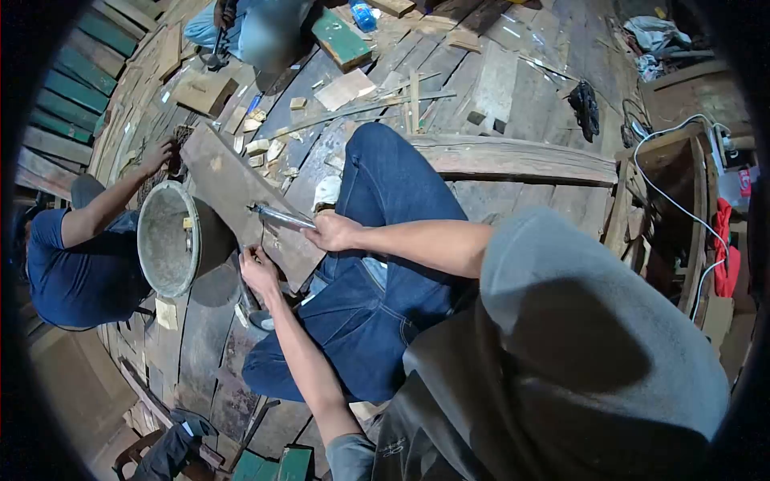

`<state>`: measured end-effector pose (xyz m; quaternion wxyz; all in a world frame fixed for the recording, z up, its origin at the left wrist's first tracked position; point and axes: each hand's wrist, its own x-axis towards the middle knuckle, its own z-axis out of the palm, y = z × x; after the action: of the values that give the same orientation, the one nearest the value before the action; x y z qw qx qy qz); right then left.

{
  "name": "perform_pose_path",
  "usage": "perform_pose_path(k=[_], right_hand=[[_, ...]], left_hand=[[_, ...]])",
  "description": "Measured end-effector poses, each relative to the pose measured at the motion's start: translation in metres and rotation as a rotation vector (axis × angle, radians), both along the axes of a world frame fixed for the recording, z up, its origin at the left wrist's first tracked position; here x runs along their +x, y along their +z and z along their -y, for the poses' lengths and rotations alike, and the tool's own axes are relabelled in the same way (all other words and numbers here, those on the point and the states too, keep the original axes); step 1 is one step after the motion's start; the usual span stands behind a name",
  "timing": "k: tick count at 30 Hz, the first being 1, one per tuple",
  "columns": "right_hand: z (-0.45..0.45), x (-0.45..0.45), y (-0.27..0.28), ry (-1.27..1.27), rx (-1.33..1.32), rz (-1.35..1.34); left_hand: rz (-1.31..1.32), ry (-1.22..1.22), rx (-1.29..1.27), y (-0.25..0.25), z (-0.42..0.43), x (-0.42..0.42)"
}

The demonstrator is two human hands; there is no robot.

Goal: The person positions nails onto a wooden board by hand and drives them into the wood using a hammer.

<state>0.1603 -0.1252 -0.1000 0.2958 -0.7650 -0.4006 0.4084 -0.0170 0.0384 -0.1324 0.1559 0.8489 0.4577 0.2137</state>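
My right hand point(333, 232) is closed round the handle of a metal hammer point(282, 216), whose head lies over a flat brown wooden board point(228, 180). The board slants from near my knees toward the person at the left. At the board's near edge, my left hand point(260, 271) has its fingers pinched together; what is between them is too small to name. Just beyond that hand stands a round grey bucket point(170, 240) with a small yellowish item inside. Wood chips point(258, 147) are scattered beside the board's far side.
A person in a dark blue shirt point(88, 260) sits at the left, one hand by the board's end. Another person's hand point(224, 14) holds a tool at the top. A thick beam point(517, 158), a green-painted block point(341, 38) and a blue bottle point(363, 14) lie on the plank floor.
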Motion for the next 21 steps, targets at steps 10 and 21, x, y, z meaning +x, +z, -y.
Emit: perform_pose_path(k=[10,21], right_hand=[[0.008,-0.005,0.013,-0.046,0.17,0.026],[0.0,-0.006,-0.017,-0.023,0.157,0.051]], left_hand=[[0.076,0.009,0.086,-0.002,-0.001,-0.006],[0.012,0.083,-0.156,0.015,0.006,-0.004]])
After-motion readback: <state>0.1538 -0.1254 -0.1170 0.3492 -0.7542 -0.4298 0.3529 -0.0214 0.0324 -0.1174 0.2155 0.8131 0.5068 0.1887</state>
